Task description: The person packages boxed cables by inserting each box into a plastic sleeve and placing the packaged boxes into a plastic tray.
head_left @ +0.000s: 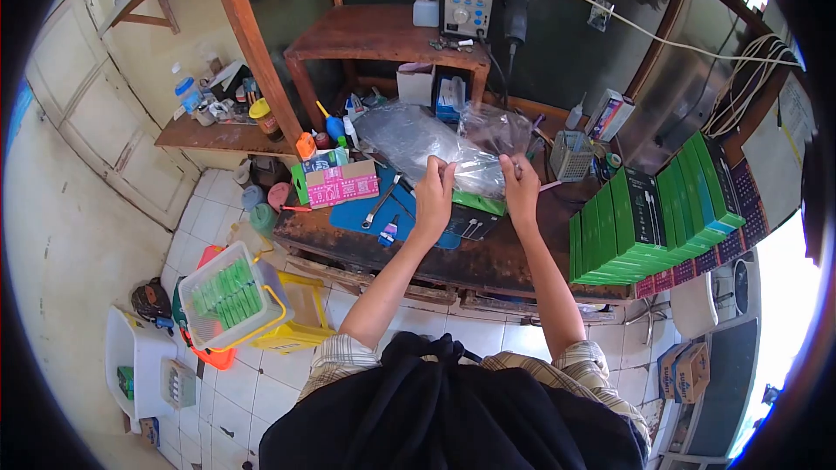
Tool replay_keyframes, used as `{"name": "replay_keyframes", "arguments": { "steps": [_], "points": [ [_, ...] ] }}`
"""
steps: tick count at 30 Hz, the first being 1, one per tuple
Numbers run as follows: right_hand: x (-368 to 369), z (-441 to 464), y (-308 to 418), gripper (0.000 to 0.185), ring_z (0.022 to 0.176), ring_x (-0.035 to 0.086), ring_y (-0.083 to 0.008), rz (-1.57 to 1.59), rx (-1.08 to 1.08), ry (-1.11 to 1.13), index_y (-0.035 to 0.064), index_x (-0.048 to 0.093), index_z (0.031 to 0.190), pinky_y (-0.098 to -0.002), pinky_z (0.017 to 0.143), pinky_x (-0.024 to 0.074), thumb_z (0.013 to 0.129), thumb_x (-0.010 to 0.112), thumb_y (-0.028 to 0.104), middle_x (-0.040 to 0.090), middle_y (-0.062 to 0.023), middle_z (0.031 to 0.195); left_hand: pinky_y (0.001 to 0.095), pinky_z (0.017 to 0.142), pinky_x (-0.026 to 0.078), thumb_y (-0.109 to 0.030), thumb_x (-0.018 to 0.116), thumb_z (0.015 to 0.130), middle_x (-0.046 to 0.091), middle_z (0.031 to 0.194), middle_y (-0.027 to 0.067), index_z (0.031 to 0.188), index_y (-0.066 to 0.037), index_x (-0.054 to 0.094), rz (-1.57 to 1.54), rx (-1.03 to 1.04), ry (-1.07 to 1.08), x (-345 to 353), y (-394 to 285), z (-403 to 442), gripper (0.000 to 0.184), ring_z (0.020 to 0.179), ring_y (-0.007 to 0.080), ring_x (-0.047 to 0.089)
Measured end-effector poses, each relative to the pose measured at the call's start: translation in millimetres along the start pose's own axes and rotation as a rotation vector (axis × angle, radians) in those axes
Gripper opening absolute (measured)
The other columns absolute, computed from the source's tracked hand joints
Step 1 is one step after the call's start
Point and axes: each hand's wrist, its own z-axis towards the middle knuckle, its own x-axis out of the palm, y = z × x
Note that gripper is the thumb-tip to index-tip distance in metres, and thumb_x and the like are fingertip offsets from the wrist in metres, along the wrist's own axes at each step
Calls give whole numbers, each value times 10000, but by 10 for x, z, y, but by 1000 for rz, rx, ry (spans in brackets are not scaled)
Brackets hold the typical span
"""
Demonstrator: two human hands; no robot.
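Note:
My left hand (432, 198) and my right hand (521, 193) are both closed on a clear plastic bag (477, 171), pinching it at two places with the film stretched between them. More clear plastic (396, 141) lies on the workbench behind my left hand. Below the held bag is a black and green box (473, 224) with a cable picture on it, partly covered by the plastic. It rests partly on a blue mat (348, 216). Left of it are a wrench (380, 202) and a small blue and white tube (388, 231).
Stacked green boxes (644, 218) fill the bench's right end. A pink-patterned box (343, 184) sits on the left. Behind stand a white basket (570, 155) and a wooden shelf (383, 26) bearing a soldering station (468, 5). A crate (228, 289) with green packets is at lower left.

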Motion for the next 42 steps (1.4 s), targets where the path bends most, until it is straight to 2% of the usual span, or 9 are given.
{"name": "replay_keyframes", "arguments": {
  "steps": [5, 14, 23, 25, 28, 33, 35, 36, 42],
  "points": [
    [-30, 45, -234, 306, 531, 373, -53, 384, 205, 114, 21, 507, 697, -243, 494, 317, 838, 567, 286, 444, 17, 540, 401, 474, 383, -206, 477, 884, 516, 556, 160, 805, -21, 402, 29, -75, 37, -8, 60, 44, 215, 533, 341, 550],
    [-108, -214, -363, 245, 516, 404, -44, 380, 399, 327, 65, 537, 676, -194, 486, 299, 810, 596, 262, 468, 36, 590, 348, 472, 395, -199, 534, 835, 519, 525, 129, 671, -11, 457, 42, -142, 157, -64, 289, 50, 262, 482, 269, 542],
    [-77, -240, -562, 181, 533, 404, -62, 429, 814, 597, 91, 617, 849, -216, 511, 340, 827, 487, 216, 506, 26, 667, 278, 521, 373, -202, 524, 842, 527, 653, 33, 732, -38, 488, -36, -550, 710, -212, 651, 59, 200, 558, 124, 467],
    [-72, -256, -592, 183, 538, 406, -65, 427, 802, 602, 91, 614, 854, -218, 523, 343, 828, 480, 213, 507, 26, 670, 301, 750, 420, -200, 593, 772, 596, 859, 120, 880, -32, 532, 89, -70, 442, -264, 512, 67, 209, 894, 150, 552],
    [-105, -304, -551, 182, 545, 409, -66, 410, 789, 614, 94, 609, 858, -221, 538, 346, 827, 470, 208, 511, 24, 673, 301, 838, 385, -155, 655, 715, 571, 979, 124, 992, -47, 492, -324, 100, 525, -304, 213, 158, 339, 1047, 183, 480],
    [-128, -259, -605, 163, 596, 468, -97, 332, 768, 590, 73, 592, 880, -254, 574, 382, 827, 498, 195, 538, 5, 718, 291, 855, 405, -84, 727, 624, 561, 1033, 76, 1051, -65, 496, -194, 106, 855, -320, 61, 161, 486, 996, 170, 533],
    [-81, -263, -679, 246, 793, 543, -166, 111, 212, 269, 43, 540, 1005, -294, 712, 424, 817, 561, 201, 570, -51, 883, 300, 852, 408, -85, 750, 591, 563, 1030, 81, 1071, -65, 492, -148, 50, 869, -307, 135, 136, 545, 990, 171, 538],
    [-102, -236, -563, 246, 793, 543, -166, 109, 209, 267, 43, 540, 1005, -294, 712, 424, 817, 561, 201, 570, -51, 883, 303, 837, 417, -85, 749, 597, 577, 1005, 85, 1067, -66, 493, -131, 22, 819, -315, 153, 115, 536, 967, 176, 554],
    [-150, -265, -194, 589, 1112, 437, -217, 557, -9, 660, 50, 349, 1245, -313, 947, 320, 771, 644, 238, 489, -135, 1146, 340, 769, 445, -180, 759, 608, 608, 920, 148, 1030, -42, 501, -55, -46, 701, -244, 405, -61, 514, 898, 281, 587]
  ]
}}
